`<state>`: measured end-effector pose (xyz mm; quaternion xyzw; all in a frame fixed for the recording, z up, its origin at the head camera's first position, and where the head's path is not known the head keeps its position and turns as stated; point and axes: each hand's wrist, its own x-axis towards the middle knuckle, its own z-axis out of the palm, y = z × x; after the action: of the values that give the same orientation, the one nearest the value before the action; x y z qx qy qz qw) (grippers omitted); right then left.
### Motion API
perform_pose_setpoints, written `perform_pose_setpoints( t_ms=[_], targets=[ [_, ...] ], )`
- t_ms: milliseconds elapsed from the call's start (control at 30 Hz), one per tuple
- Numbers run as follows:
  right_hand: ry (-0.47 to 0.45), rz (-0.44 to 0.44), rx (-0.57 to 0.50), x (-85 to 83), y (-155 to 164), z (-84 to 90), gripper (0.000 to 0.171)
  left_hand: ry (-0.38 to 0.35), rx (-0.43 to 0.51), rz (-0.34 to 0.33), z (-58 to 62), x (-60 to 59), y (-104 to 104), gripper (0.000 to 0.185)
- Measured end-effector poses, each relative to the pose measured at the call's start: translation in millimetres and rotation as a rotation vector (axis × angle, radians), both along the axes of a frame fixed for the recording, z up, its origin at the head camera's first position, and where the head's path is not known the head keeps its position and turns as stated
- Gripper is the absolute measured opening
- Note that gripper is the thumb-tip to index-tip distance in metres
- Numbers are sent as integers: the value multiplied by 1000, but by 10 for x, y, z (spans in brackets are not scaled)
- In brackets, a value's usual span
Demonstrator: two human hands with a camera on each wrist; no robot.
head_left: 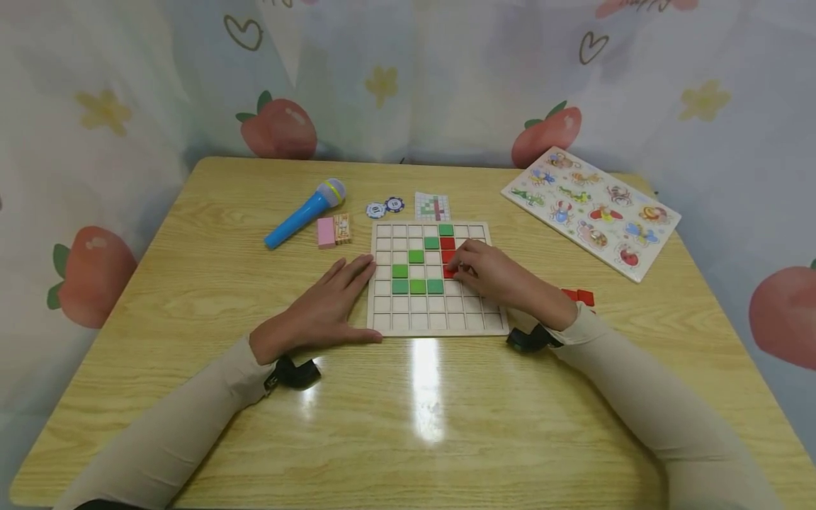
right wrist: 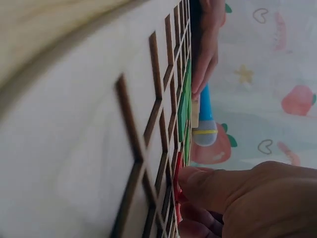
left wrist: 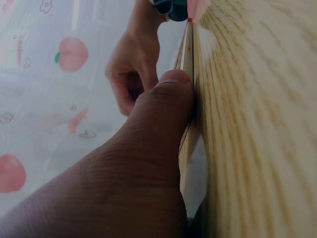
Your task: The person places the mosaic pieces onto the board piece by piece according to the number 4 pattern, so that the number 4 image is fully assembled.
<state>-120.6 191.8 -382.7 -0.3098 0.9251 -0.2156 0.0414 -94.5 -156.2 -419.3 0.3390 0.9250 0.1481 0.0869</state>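
R hand (head_left: 487, 273) grip pinches a red tile (head_left: 449, 271) on the grid board (head_left: 440, 322), mid-bench (head_left: 191, 283), just below 2 other red tiles. L hand (head_left: 331, 301) lies flat, fingers straight, vs board's left edge. Green tiles (head_left: 417, 286) sit between hands.

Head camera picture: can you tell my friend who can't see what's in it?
A person's right hand pinches a red tile on a wooden grid board that already holds green tiles, while the left hand lies flat against the board's left edge. A blue toy microphone and an animal puzzle sit farther back.
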Motion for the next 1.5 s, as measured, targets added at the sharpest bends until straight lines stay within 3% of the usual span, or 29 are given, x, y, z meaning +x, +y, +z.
perform_pose_setpoints(
  t_ms=[233, 400, 533, 800, 1033, 1333, 1500],
  targets=[
    [63, -20, -40, 188, 315, -39, 24, -4, -4, 3, -4, 30, -5, 132],
    [204, -90, -87, 394, 731, -34, 26, -7, -14, 6, -21, 45, -19, 132],
    [298, -169, -127, 561, 1096, -23, 31, -5, -16, 7, -35, 59, -37, 131],
    [363, -342, -135, 879, 1699, -126, 37, -14, -16, 13, -35, 75, -55, 131],
    [300, -423, -137, 1087, 1930, -267, 28, 13, -7, 0, -1, 18, -24, 132],
    [193, -392, -149, 1209, 1911, -363, 36, -6, -14, 0, -2, -16, -18, 131],
    [202, -382, -137, 1193, 1908, -396, 34, -4, -18, 0, -16, -24, -8, 131]
  ],
)
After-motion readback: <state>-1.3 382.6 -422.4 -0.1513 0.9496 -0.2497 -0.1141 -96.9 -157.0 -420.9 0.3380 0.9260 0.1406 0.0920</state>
